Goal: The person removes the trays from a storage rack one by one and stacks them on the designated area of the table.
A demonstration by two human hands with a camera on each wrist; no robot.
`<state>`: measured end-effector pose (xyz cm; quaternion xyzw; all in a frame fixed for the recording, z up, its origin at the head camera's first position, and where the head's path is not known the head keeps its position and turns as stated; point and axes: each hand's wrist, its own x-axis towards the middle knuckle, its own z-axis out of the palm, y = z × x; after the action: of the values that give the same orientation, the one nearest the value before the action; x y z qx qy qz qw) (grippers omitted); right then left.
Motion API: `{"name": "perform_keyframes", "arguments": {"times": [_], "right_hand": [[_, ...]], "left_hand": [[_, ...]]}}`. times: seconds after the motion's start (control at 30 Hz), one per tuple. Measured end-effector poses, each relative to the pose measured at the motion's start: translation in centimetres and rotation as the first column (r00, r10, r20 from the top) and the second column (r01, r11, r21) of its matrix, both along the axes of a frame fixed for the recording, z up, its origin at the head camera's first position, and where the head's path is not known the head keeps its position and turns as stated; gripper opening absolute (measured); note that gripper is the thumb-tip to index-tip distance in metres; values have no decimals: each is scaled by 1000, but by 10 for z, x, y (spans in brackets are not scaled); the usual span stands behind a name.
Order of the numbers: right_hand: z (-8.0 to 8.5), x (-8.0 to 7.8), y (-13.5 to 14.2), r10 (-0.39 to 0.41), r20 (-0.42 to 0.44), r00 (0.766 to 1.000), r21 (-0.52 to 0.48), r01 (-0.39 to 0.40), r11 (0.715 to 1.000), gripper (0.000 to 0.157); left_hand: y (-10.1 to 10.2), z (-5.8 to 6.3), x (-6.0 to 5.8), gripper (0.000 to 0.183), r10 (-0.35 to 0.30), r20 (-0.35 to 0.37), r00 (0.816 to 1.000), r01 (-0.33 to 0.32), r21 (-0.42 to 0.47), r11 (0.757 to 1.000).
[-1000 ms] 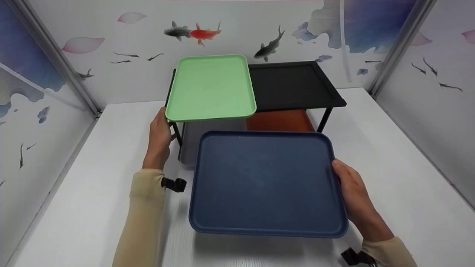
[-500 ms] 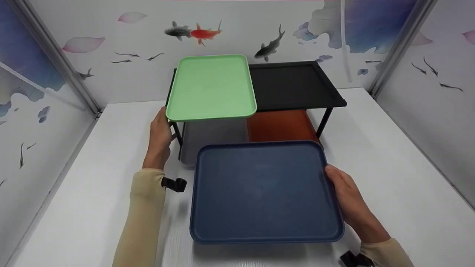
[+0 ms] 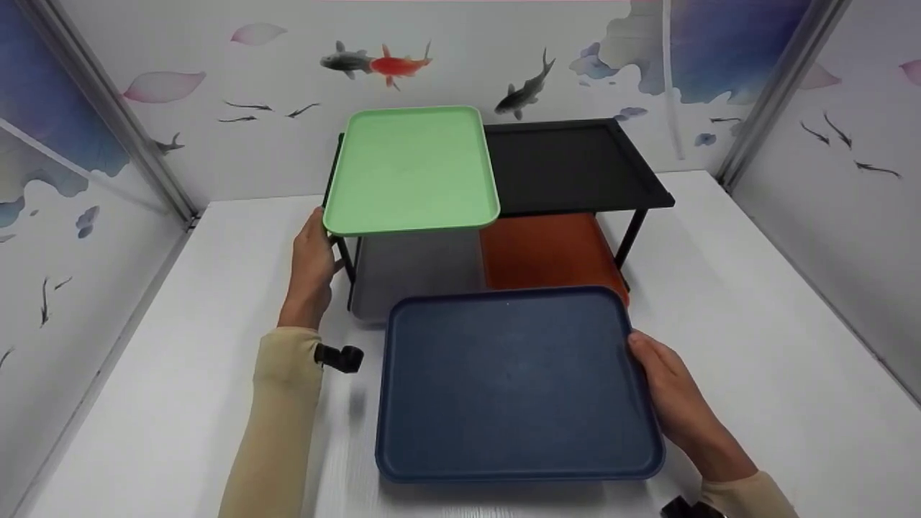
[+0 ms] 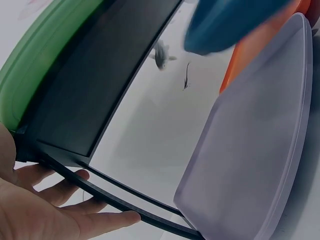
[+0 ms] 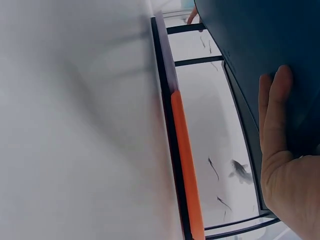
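My right hand (image 3: pixel 676 392) holds a dark blue rectangular tray (image 3: pixel 514 388) by its right edge, thumb on the rim. Underneath, straight fingers (image 5: pixel 275 112) support it in the right wrist view. The tray is raised above the table, in front of a black two-tier rack (image 3: pixel 575 169). At the rack's left front corner, my left hand (image 3: pixel 309 270) grips the frame, its fingers (image 4: pixel 107 222) around the side bar. A light green tray (image 3: pixel 410 169) lies on the upper tier's left half. Below it are a grey tray (image 3: pixel 417 273) on the left and an orange-brown tray (image 3: pixel 554 252) on the right.
The rack stands on a white table (image 3: pixel 173 345) near the back wall (image 3: pixel 446 43), which is printed with fish. Side walls (image 3: pixel 849 216) enclose the table left and right. The blue tray overlaps the lower tier's front in the head view.
The blue tray, in my right hand, has moved back toward me and away from the rack, uncovering more of the orange-brown tray. My left hand stays on the rack.
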<state>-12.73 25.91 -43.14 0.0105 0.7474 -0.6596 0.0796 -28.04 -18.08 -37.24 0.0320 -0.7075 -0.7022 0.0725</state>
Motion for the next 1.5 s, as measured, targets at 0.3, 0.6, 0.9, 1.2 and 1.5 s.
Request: {"name": "perform_keyframes", "arguments": {"times": [0.3,0.6,0.9,1.2,1.5], "right_hand": [[-5,2,4,12,36,999,-1,-12,1000,68],[-5,2,4,10,27,1000,1,-10,1000,60],[-7,3,4,31,45,999,6,-31,1000,61],[-9,1,6,65,112,992,-14,-64,998,66],[-10,-1,6,93,141,986,-29,-90,996,74]], "left_hand": [[1,0,-1,58,8,-7,1000,-8,-10,1000],[0,1,0,59,3,-15,1000,-3,-15,1000],[0,1,0,61,1,-1,1000,-1,-19,1000],[0,-1,0,63,-6,-20,1000,6,-22,1000],[1,-1,-1,61,8,-10,1000,-9,-23,1000]]}}
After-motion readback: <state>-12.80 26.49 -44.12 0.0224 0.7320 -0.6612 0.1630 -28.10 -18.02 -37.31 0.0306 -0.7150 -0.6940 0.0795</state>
